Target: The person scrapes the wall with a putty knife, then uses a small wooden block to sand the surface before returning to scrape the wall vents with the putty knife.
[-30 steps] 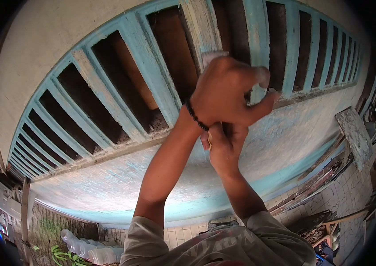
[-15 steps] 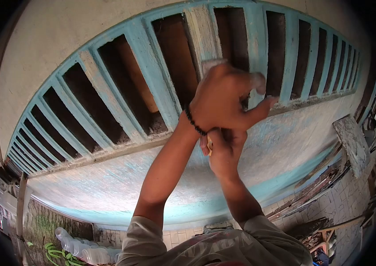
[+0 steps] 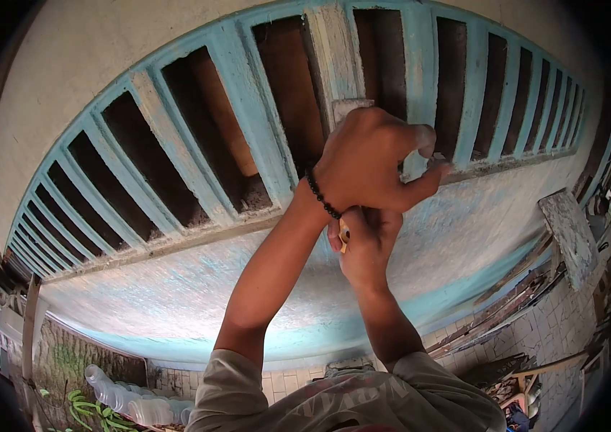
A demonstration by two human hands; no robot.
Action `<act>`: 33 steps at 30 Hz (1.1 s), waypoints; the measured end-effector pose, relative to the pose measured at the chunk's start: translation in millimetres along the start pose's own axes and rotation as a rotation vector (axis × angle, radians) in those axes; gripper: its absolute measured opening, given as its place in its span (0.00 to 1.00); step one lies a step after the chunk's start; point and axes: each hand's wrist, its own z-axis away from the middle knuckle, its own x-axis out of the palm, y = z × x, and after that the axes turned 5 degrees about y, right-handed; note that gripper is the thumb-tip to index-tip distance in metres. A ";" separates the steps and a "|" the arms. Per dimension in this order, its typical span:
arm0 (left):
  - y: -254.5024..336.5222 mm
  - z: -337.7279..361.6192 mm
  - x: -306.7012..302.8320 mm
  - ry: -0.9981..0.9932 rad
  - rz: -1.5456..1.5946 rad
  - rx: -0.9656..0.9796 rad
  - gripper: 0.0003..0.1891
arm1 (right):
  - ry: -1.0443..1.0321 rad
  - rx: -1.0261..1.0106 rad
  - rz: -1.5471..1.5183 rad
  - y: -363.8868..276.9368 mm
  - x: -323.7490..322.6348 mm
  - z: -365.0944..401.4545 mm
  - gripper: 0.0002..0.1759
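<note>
Pinching the small yellow piece (image 3: 343, 228) in your right hand (image 3: 366, 252), just below the black beaded bracelet (image 3: 315, 189), you could snag the beads because they're so close; your curled left hand's (image 3: 370, 155) grip can't be told.

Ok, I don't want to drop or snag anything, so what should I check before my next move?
1. Right hand closed on the small yellow piece: ok, thumb and fingers are around it.
2. Left hand not holding anything: cannot tell, its palm faces away.
3. Black bead bracelet well clear of the right thumb: not ok, they are close together.
4. Hands well apart: not ok, they overlap in view.
5. Grayish block firmly supported: cannot tell, partly hidden by the left hand.
</note>
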 end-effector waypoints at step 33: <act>1.2 8.4 6.7 0.055 0.053 0.025 0.11 | -0.042 0.033 0.021 -1.3 -9.3 3.8 0.04</act>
